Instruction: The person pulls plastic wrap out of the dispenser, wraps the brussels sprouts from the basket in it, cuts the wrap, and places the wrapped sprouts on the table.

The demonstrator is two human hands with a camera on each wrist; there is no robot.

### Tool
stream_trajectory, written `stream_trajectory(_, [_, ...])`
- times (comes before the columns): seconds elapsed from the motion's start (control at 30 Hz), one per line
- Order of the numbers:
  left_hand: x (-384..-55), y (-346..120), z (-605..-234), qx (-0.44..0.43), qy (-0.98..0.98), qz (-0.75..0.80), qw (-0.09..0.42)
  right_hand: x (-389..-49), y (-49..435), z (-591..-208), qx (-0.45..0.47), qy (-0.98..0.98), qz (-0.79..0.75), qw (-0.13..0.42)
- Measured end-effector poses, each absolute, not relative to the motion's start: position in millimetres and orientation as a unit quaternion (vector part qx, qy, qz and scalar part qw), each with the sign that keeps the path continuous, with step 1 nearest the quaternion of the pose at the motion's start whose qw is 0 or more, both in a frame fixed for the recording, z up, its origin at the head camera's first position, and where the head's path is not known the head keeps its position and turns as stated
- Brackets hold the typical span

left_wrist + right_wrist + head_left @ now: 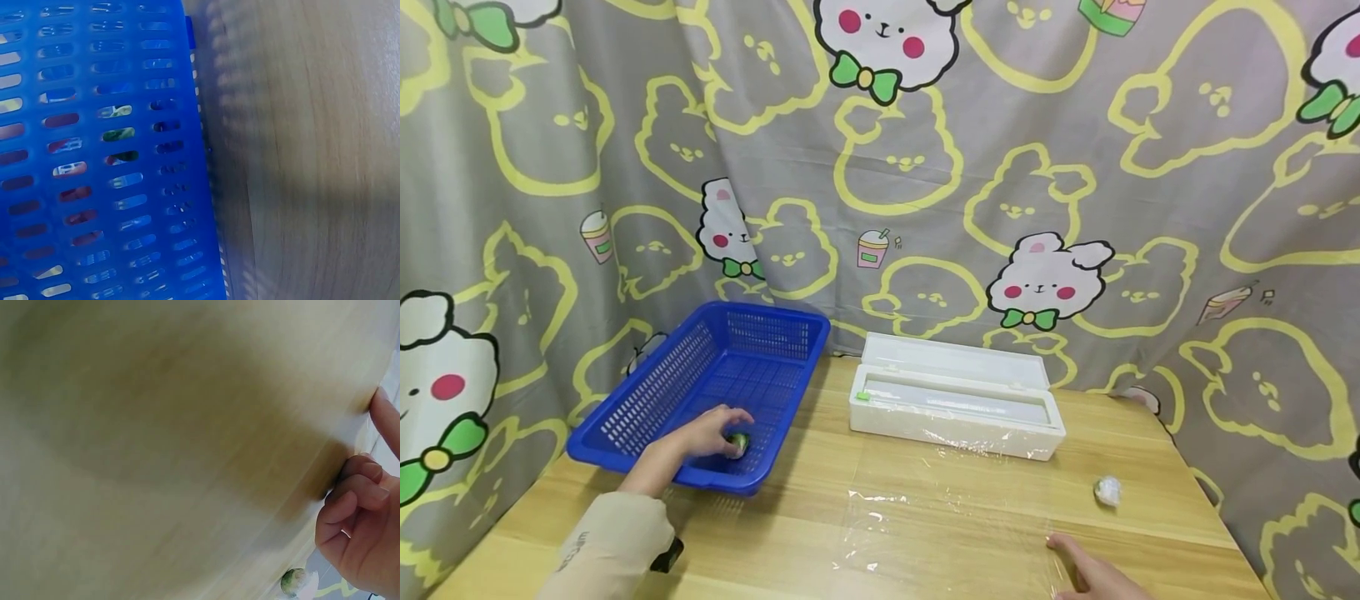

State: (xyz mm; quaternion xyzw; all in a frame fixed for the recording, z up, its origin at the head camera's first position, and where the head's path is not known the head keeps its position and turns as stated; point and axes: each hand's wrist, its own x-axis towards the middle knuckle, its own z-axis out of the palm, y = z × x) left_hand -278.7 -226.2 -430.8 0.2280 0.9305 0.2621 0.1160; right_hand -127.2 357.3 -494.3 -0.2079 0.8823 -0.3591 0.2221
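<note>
Reaching into the blue basket [805, 392], my left hand [711, 433] pinches a small round green thing [740, 446] between thumb and fingers near the basket's front right corner. In the left wrist view the basket's slotted wall [134, 187] hides that hand, with bits of green behind the slots. My right hand [1093, 575] is at the right edge of a sheet of cling film [940, 517] spread over the table. Its index finger [386, 422] is extended with the tip down at the film's edge, while the other fingers curl in toward the palm.
Behind the film stands a white cling film box [958, 437], lid raised, with a roll [955, 400] inside and a green tab at its left end. A small whitish wrapped bundle [1107, 492], green on one side, lies right on the wooden table. A patterned curtain [925, 167] surrounds the table.
</note>
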Motion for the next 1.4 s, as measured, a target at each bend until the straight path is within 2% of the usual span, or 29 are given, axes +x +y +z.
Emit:
stream_trajectory(0.27, [-277.3,-223.9,-429.4,0.199,0.939,0.236,0.151,-127.3,355.8,-495.9,-0.206,0.875,-0.375,0.225])
stream_trajectory(0.63, [-277.9,-222.9,-429.8,0.214,0.942,0.193,0.169,-126.3,357.5,-499.3,-0.224,0.871,-0.382,0.211])
stream_trajectory(1.17, [-277.0,-222.5,-432.5,0.242,0.926,0.249,0.149,-126.7,358.8,-498.4,-0.202,0.876,-0.377,0.224])
stream_trajectory(1.4, [-278.0,-223.4,-431.2,0.225,0.928,0.255,0.154,-126.6,358.6,-497.9,-0.198,0.882,-0.366,0.222])
